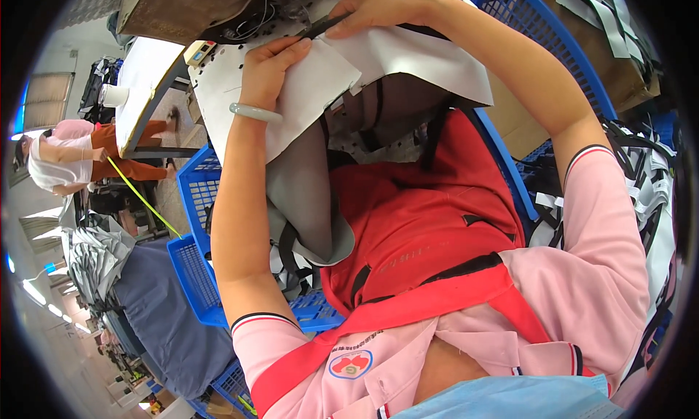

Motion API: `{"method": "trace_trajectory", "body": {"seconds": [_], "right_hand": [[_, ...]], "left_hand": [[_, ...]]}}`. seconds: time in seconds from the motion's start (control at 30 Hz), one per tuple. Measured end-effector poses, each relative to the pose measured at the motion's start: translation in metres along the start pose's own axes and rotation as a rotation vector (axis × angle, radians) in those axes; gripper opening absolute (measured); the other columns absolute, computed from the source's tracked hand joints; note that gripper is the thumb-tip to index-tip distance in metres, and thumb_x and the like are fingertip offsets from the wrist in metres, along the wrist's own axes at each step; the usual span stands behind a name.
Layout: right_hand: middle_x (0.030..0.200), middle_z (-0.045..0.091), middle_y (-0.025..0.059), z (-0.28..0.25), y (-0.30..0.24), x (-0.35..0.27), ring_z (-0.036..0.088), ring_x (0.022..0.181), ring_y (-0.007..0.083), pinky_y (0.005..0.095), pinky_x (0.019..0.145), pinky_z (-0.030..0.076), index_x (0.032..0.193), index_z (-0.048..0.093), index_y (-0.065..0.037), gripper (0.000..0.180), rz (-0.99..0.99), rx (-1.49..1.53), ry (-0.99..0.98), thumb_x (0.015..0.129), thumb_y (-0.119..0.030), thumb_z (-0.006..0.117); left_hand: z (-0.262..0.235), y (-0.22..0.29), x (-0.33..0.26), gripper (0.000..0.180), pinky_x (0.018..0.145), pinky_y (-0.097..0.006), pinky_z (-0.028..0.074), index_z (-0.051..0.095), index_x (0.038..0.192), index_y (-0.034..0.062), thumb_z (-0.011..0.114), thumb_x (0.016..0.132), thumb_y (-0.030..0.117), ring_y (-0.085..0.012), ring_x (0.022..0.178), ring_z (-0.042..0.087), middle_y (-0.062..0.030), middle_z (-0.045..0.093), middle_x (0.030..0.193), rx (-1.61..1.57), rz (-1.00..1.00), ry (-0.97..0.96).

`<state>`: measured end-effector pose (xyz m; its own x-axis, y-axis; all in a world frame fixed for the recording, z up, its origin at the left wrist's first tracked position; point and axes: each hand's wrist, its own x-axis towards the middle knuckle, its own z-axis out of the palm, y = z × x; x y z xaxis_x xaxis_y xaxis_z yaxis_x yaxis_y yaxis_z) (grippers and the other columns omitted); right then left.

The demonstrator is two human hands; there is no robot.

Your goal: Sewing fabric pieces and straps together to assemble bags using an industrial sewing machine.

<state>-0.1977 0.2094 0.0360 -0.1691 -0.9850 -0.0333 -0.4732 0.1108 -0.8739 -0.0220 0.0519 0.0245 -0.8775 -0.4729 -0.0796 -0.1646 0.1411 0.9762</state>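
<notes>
My left hand, with a pale bangle on its wrist, is closed with thumb and finger pinched on one end of a short black strip. The fingers of my right hand close on the strip's other end. Under both hands lies a white fabric panel, with another white fabric piece below my left hand. Grey fabric hangs from these pieces over the table's near edge toward my red apron.
Blue plastic crates stand at the left, and a tall blue basket at the right. A brown box-like block is beyond my left hand. Stacked white pieces with black straps lie at far right. A person stands at far left.
</notes>
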Motion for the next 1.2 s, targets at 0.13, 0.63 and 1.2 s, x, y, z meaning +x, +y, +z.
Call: {"method": "trace_trajectory", "body": {"seconds": [0.13, 0.63, 1.2], "right_hand": [[0.092, 0.068, 0.0019, -0.006, 0.003, 0.003, 0.058, 0.084, 0.0111, 0.0277, 0.079, 0.047, 0.110, 0.069, -0.001, 0.034, 0.074, 0.010, -0.023, 0.086, -0.025, 0.067], [0.101, 0.067, 0.0028, -0.010, -0.004, 0.006, 0.058, 0.089, 0.0115, 0.0265, 0.084, 0.046, 0.116, 0.066, -0.001, 0.039, -0.007, 0.076, -0.026, 0.086, -0.026, 0.068], [0.073, 0.065, 0.0117, 0.041, -0.091, -0.153, 0.065, 0.059, 0.0198, 0.0314, 0.055, 0.051, 0.135, 0.051, -0.014, 0.046, 0.071, -0.558, 0.249, 0.091, -0.024, 0.059]], "left_hand": [[0.002, -0.001, 0.004, 0.028, 0.066, -0.022, 0.048, 0.070, 0.102, -0.0033, 0.074, 0.081, 0.016, -0.0107, 0.071, 0.061, -0.0056, 0.068, 0.085, -0.048, 0.019, -0.007], [-0.005, 0.004, 0.007, 0.026, 0.068, -0.022, 0.049, 0.071, 0.103, -0.0024, 0.073, 0.082, 0.014, -0.0101, 0.075, 0.061, -0.0058, 0.069, 0.088, -0.080, 0.040, 0.001], [-0.001, -0.004, -0.061, 0.042, 0.071, -0.032, 0.048, 0.069, 0.094, -0.0015, 0.065, 0.085, 0.039, -0.0185, 0.075, 0.062, -0.0109, 0.069, 0.083, 0.476, -0.100, -0.299]]}}
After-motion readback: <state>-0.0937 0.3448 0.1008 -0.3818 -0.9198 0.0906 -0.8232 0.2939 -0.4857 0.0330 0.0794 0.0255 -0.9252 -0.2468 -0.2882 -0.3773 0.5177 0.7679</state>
